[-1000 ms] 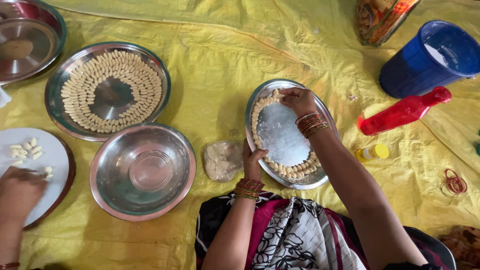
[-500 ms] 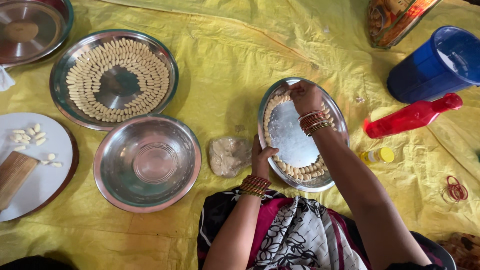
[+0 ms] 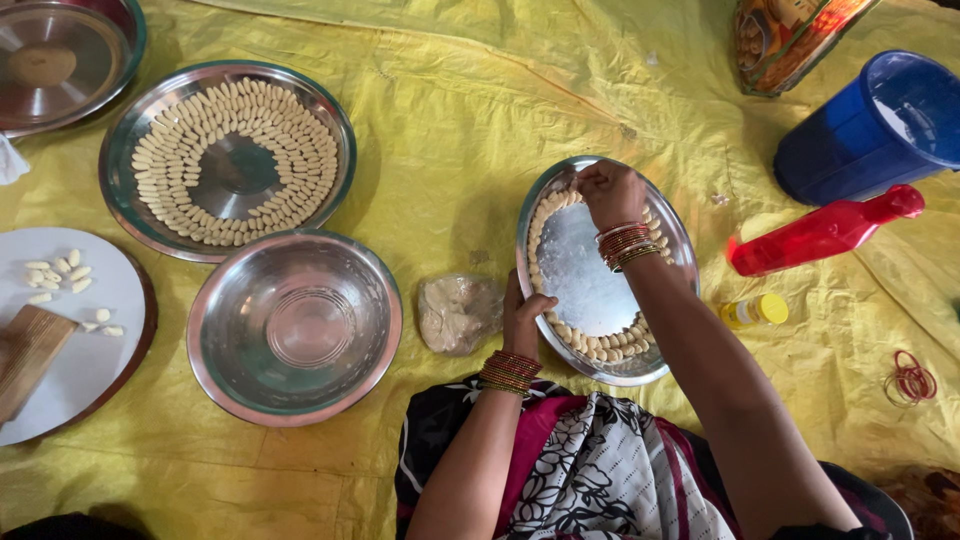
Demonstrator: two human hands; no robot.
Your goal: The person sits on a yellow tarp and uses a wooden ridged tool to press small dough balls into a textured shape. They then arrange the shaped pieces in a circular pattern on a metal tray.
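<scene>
A steel plate point(image 3: 588, 278) lies on the yellow sheet before me, with small pale dough pieces point(image 3: 610, 345) lined along its rim. My left hand point(image 3: 523, 318) grips the plate's near left edge. My right hand point(image 3: 610, 192) rests at the plate's far rim, fingers pinched together over the row of pieces; what it pinches is hidden. A lump of dough in clear wrap point(image 3: 458, 313) lies just left of the plate.
An empty steel bowl point(image 3: 294, 326) and a steel plate ringed with dough pieces point(image 3: 230, 155) sit to the left. A white plate point(image 3: 78, 330) with a wooden board is at far left. A red bottle point(image 3: 822, 232), blue jug point(image 3: 880, 125) and small yellow bottle point(image 3: 752, 311) stand right.
Another person's hand at the white plate on the left has left the view. My right hand stays at the plate's far rim, and my left hand still holds the near edge.
</scene>
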